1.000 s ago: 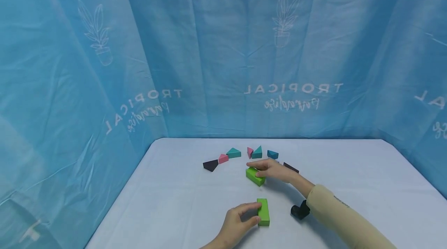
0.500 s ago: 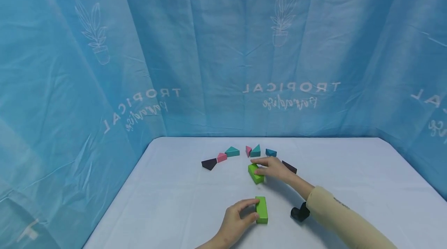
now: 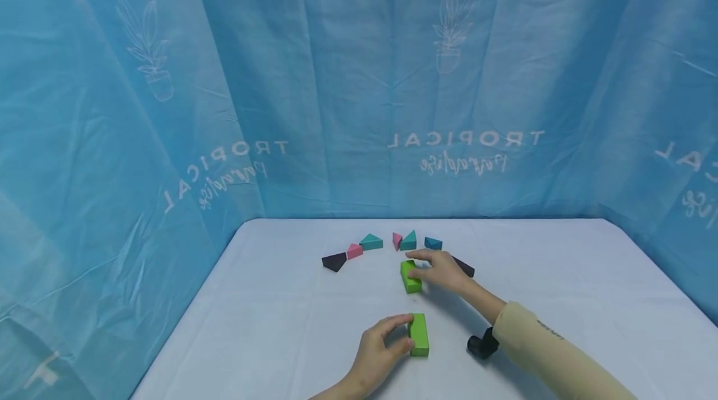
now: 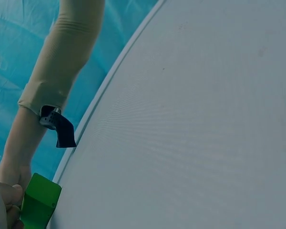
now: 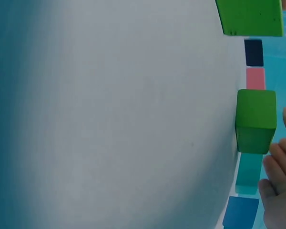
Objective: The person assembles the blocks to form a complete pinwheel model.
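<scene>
Nearest the viewer in the head view, a green rectangular block (image 3: 419, 336) lies on the white table. My left hand (image 3: 377, 353) holds it from its left side, thumb and fingertips against it. The left wrist view has the curled fingers at the lower left corner, beside the green block. Farther back sits a second green block (image 3: 411, 277). Over it reaches my right hand (image 3: 443, 269), its thumb on the block and the index finger stretched past its far end. In the right wrist view, the right fingers (image 5: 279, 167) look fairly straight beside that block.
Behind the blocks runs a loose arc of small pieces: a black block (image 3: 335, 261), pink pieces (image 3: 354, 252), teal triangles (image 3: 372, 242), a blue piece (image 3: 433, 243) and a dark block (image 3: 464, 266) beside the right hand. A black wrist device (image 3: 482, 344) hangs under the right sleeve.
The far green block has turned from a slanted position to nearly straight, pointing away, with the right hand moving slightly alongside. The left hand and near block hold still; the head view shifts slightly.
</scene>
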`<state>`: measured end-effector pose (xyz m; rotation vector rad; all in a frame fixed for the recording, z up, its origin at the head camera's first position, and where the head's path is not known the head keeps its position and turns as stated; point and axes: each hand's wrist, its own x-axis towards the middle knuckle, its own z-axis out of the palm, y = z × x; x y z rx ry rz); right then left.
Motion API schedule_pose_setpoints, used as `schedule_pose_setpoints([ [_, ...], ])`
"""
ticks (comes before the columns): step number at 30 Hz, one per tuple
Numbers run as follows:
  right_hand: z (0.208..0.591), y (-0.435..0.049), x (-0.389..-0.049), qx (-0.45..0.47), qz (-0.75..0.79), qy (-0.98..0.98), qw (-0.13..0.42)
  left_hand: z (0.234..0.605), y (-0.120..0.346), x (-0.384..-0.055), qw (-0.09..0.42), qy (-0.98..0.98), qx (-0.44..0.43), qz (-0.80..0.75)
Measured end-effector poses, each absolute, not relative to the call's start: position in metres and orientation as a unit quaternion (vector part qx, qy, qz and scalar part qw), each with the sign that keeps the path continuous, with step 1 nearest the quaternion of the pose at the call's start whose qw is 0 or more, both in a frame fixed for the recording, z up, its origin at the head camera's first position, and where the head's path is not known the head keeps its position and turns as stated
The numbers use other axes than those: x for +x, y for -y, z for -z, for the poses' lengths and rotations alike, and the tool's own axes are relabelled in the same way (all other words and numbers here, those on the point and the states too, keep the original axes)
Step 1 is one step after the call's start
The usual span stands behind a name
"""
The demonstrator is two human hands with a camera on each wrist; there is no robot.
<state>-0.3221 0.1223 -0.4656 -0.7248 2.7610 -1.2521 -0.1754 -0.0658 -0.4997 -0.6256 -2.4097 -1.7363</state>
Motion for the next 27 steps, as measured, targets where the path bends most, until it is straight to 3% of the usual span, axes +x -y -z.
schedule_pose_setpoints([
  [10,0.466,-0.119,-0.317,-0.223,0.373,-0.900,-0.027,0.499,0.063,-0.176,0.044,0.798,-0.194,0.568],
  [27,0.469,-0.121,-0.296,-0.218,0.379,-0.898,-0.044,0.497,0.063,-0.175,0.051,0.805,-0.191,0.559],
])
